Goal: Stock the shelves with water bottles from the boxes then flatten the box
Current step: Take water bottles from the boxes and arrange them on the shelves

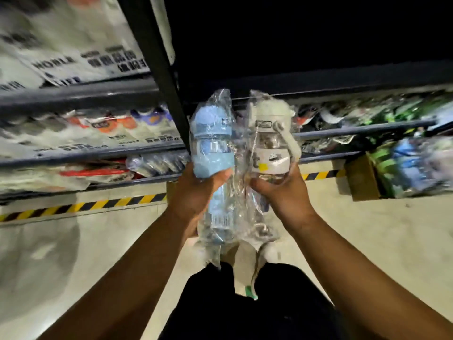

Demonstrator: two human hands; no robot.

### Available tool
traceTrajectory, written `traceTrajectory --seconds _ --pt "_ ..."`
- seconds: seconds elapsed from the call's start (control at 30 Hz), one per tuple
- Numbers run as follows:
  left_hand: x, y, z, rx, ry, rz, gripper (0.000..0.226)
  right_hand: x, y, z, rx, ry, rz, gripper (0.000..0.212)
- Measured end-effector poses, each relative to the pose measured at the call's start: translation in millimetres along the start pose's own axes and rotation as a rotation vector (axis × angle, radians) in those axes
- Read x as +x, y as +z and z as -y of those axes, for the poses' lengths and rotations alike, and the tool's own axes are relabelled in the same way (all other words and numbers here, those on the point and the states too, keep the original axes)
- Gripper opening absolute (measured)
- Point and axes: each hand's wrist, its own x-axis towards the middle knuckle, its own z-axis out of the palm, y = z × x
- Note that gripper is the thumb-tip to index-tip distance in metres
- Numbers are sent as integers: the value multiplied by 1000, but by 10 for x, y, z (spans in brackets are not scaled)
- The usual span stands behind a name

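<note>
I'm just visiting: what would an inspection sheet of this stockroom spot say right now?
Surface: pale floor with yellow-black striped tape.
Job's things: blue plastic bottle in clear wrap; clear bottle with white lid and strap, also wrapped; brown cardboard box of wrapped bottles at right.
Clutter: nothing seen.
Hands: left hand grips the blue bottle; right hand grips the white-lidded one.
Cables: nothing seen.
Surroundings: dark metal shelves holding blurred packaged goods.

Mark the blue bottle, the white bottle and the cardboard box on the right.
blue bottle [212, 155], head view, on its blue sleeve below the cap.
white bottle [270, 163], head view, on the white band round its body.
cardboard box [360, 179], head view, on its brown side panel.
</note>
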Motion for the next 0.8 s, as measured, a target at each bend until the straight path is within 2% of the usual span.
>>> traceTrajectory --seconds 0.03,0.07,0.17,0.3,0.4,0.47,0.63,0.8 --pt "-131 79 -180 2 28 18 37 -104 -118 203 -5 -37 -6 73" --pt "-256 161 -355 -1 59 32 36 -191 -237 403 -4 -77 -7 74" --pt "-594 399 -754 -26 128 33 69 -412 -571 876 3 -194 14 86" --pt "-947 848 -1172 -52 225 7 73 -681 -1087 1280 20 -320 72 86" --pt "-1209 1231 -1384 -47 297 -46 78 -853 -1614 1425 27 -362 175 71" --pt "-1378 1542 -1492 -27 337 -4 74 -953 -2042 1486 19 -374 237 67" --pt "-1730 2418 -1738 -47 447 71 72 -1044 -3037 1537 -2 -431 236 78" --pt "-1846 3037 -1920 -12 521 103 70 -1011 -3649 1601 41 -502 197 88"
